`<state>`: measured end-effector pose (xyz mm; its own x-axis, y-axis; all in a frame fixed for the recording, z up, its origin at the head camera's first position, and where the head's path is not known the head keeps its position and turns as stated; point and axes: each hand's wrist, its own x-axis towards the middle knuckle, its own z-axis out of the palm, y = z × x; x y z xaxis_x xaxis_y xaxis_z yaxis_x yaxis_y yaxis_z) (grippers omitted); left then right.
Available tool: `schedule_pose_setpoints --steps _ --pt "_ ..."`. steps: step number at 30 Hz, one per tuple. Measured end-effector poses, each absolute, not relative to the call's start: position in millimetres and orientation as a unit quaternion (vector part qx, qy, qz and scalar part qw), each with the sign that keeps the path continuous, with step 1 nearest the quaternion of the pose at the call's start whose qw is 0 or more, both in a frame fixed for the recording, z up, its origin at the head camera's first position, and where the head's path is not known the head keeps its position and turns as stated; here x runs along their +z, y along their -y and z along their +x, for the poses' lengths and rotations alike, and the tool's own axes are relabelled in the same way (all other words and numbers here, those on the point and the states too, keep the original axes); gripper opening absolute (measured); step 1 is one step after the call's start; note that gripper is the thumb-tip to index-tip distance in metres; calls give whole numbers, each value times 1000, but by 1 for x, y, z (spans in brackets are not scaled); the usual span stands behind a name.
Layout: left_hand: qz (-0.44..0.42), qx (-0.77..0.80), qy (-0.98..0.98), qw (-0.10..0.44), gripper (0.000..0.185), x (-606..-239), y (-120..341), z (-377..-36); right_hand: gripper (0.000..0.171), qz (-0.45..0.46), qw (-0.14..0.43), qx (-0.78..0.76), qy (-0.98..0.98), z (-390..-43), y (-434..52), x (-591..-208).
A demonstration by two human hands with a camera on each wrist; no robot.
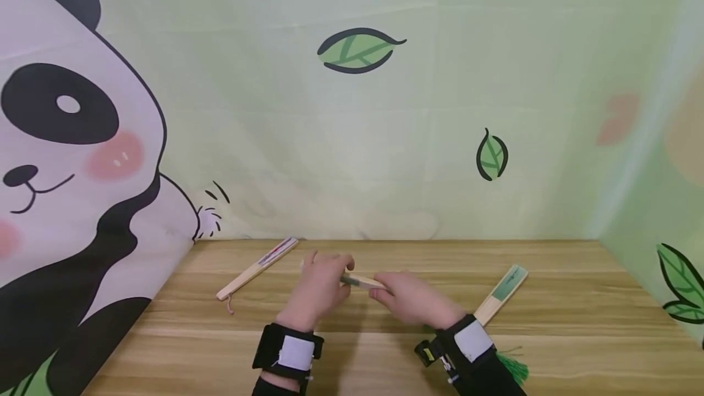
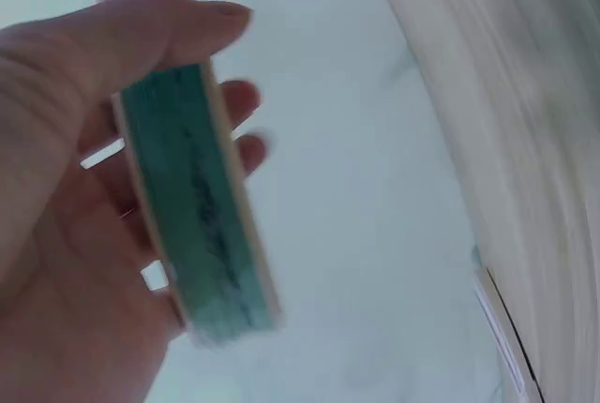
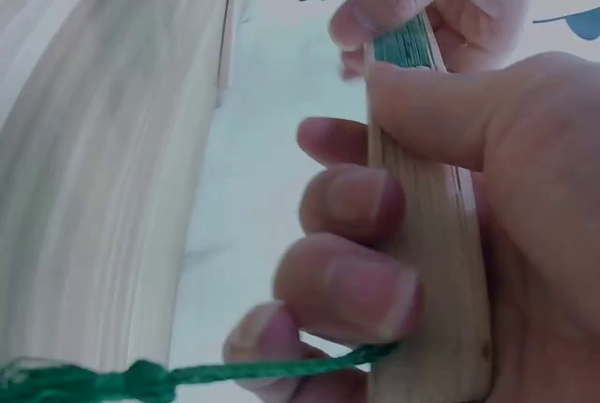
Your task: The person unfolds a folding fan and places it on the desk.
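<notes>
Left hand (image 1: 321, 280): your grip is clamped on the fan's (image 1: 360, 282) green end.
Right hand (image 1: 412, 298): your grip is clamped on its wooden end.

Three folded hand fans show on the wooden table (image 1: 550, 335): one fan with red markings (image 1: 257, 268) lying at the left, one green-paper fan (image 1: 502, 294) lying at the right, and one green fan (image 1: 360, 281) held up between them. Two hands are in view, the left hand (image 1: 324, 283) and the right hand (image 1: 411, 298), each with one black-and-white wrist strap. The backdrop carries one panda (image 1: 66, 170) and three groups of green leaves.
</notes>
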<state>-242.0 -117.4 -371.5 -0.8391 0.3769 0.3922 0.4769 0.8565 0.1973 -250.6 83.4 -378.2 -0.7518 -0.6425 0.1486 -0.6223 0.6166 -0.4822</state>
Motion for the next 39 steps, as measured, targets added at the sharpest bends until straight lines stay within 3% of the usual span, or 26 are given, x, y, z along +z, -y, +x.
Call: schedule_pose_setpoints --steps 3,8,12,15,23,26,30,39 --pt "-212 -160 940 215 32 -370 122 -243 18 -344 15 -279 -896 -248 -84 -375" --pt "-187 -236 917 261 54 -367 134 -248 20 -328 24 -340 -881 -247 -86 -368" --pt "-158 -344 893 244 78 -361 138 -249 27 -308 33 -392 -867 -247 -87 -362" --pt "-131 -458 853 211 84 -354 137 -248 32 -287 50 -429 -855 -246 -89 -358" --pt "-111 -731 654 162 56 -331 135 -240 48 -268 131 -553 -778 -241 -96 -342" --pt "-136 -726 664 119 40 -331 128 -239 50 -265 129 -561 -774 -239 -97 -338" --pt "-166 -693 696 92 33 -335 112 -240 51 -261 111 -567 -773 -239 -97 -336" --pt "-188 -607 762 124 29 -335 79 -238 42 -249 52 -578 -775 -235 -98 -329"
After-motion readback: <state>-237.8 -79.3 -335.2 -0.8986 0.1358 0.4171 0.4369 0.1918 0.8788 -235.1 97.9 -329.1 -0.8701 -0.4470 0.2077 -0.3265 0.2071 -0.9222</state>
